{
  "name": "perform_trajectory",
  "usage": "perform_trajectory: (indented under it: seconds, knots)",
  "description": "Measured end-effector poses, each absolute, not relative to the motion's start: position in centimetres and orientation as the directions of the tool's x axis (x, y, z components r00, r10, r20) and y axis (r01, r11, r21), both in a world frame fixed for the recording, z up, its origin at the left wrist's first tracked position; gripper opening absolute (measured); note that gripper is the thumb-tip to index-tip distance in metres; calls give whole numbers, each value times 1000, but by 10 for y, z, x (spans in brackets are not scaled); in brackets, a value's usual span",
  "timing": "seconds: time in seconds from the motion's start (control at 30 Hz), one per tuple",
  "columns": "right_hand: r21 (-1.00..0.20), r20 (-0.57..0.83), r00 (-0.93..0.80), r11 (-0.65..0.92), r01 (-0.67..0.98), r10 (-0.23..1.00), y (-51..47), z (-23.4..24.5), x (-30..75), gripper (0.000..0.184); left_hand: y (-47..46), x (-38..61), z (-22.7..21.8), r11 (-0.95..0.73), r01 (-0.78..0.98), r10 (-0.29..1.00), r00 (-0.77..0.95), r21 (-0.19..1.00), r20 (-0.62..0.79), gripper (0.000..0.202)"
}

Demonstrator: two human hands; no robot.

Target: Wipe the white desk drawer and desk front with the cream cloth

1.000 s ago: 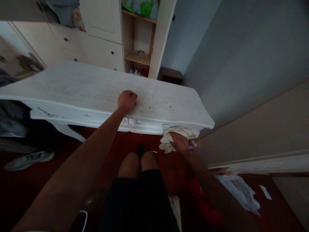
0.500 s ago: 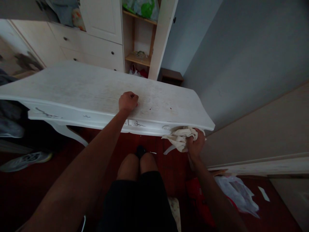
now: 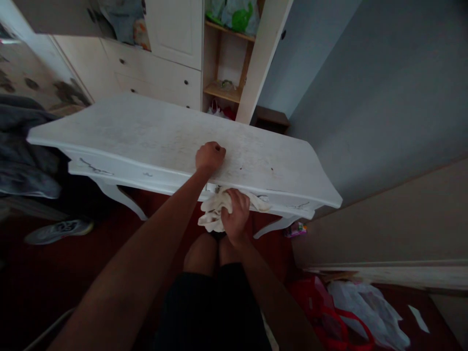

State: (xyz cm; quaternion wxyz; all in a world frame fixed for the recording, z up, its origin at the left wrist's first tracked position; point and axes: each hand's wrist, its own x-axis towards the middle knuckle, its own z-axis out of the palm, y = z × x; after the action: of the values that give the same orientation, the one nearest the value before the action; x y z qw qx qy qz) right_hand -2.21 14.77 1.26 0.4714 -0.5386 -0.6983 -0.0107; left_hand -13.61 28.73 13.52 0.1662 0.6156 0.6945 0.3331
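Note:
A white table (image 3: 153, 126) with curved legs and carved drawer fronts stands before my knees, its top scuffed with greyish marks. My left hand (image 3: 211, 157) rests on the tabletop near the front edge, curled into a loose fist; nothing shows in it. Below that edge, my right hand (image 3: 236, 214) grips a bunched cream cloth (image 3: 214, 212) against the middle of the drawer front. Part of the cloth trails to the right along the front. Two small dark specks lie on the top, right of my left hand.
Behind the table stands a cream cabinet (image 3: 168, 78) with an open door (image 3: 265, 63). A grey wall is on the right. On the floor are a sneaker (image 3: 60, 231) at left, a red bag (image 3: 314, 302) and a white plastic bag (image 3: 369, 312) at right. Dark clothes (image 3: 25, 146) hang at far left.
My right hand has moved the cloth leftward along the table's front, from the right end to the middle. My left hand stays at its place on the top. The view has shifted slightly.

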Motion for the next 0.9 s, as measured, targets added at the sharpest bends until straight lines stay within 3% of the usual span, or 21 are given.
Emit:
perform_trajectory:
  seconds: [0.23, 0.4, 0.5, 0.6, 0.77, 0.9]
  knots:
    - [-472, 497, -245, 497, 728, 832, 175, 14, -84, 45, 288, -135, 134, 16, 742, 964, -188, 670, 186, 30]
    - [-515, 570, -402, 693, 505, 717, 163, 30, -47, 43, 287, -136, 136, 4, 735, 963, -184, 678, 195, 29]
    - [-524, 700, -290, 745, 412, 652, 147, 54, -13, 48, 287, -136, 136, 6, 732, 964, -186, 682, 192, 29]
    - [-513, 799, -62, 731, 451, 599, 143, 83, 19, 54, 287, -137, 136, 9, 730, 962, -193, 683, 193, 29]
    - [-491, 855, 244, 564, 664, 457, 176, 131, 85, 51, 287, -137, 137, 13, 730, 962, -195, 684, 190, 28]
    - [-366, 889, 207, 361, 858, 409, 211, 155, 149, 53, 287, -137, 137, 3, 733, 958, -196, 680, 208, 27]
